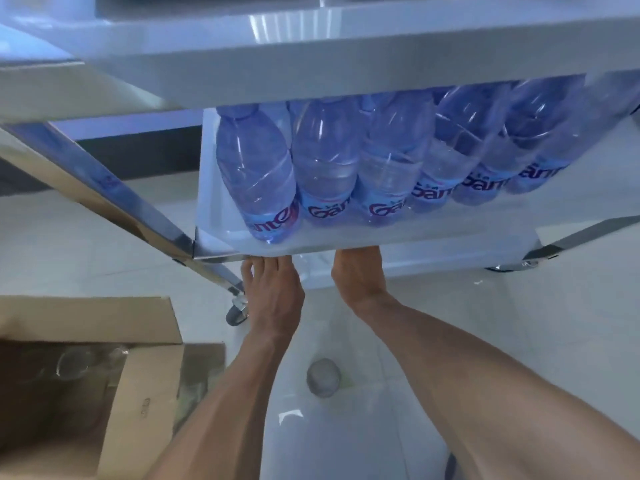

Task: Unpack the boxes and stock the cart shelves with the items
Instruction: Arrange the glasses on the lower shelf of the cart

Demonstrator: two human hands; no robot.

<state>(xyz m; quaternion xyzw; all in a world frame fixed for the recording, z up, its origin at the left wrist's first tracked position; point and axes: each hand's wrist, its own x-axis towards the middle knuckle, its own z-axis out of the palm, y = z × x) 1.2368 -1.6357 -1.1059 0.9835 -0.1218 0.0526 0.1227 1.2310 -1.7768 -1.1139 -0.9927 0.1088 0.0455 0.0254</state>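
Observation:
Several clear water bottles point(332, 161) with blue labels stand packed in a row on the steel cart's middle shelf point(415, 237). Both my hands reach under that shelf's front edge toward the lower shelf. My left hand point(270, 292) shows its back, and its fingertips disappear behind the edge. My right hand point(360, 275) is hidden from the knuckles on. What the fingers touch or hold cannot be seen. An open cardboard box point(138, 393) sits on the floor at the lower left, with clear bottle tops point(72, 365) faintly visible inside.
The cart's top shelf point(311, 57) overhangs the bottles. A cart leg with a caster wheel point(237, 313) stands just left of my left hand. A pale tiled floor point(554, 323) lies around the cart. A small grey round object point(323, 377) lies between my forearms.

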